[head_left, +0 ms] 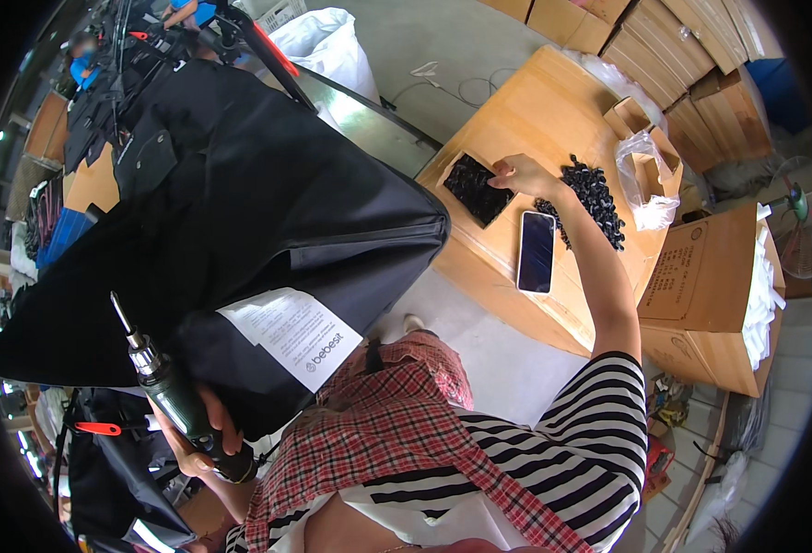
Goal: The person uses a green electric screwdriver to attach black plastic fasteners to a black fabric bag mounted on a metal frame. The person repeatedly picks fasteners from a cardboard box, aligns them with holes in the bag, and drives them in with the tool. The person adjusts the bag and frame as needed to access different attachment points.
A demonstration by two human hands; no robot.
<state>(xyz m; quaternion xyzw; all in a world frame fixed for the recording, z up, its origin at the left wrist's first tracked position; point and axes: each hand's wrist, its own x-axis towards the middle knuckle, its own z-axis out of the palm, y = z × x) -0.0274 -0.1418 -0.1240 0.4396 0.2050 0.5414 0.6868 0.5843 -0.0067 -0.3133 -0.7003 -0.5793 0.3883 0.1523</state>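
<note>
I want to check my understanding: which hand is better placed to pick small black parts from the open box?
Probably the right hand: it already reaches into the box of black parts on the wooden table. The left hand grips a power screwdriver, away from it.

Wooden table (507,129) — phone (537,252), tray (476,189) (black parts (599,198)).
</note>
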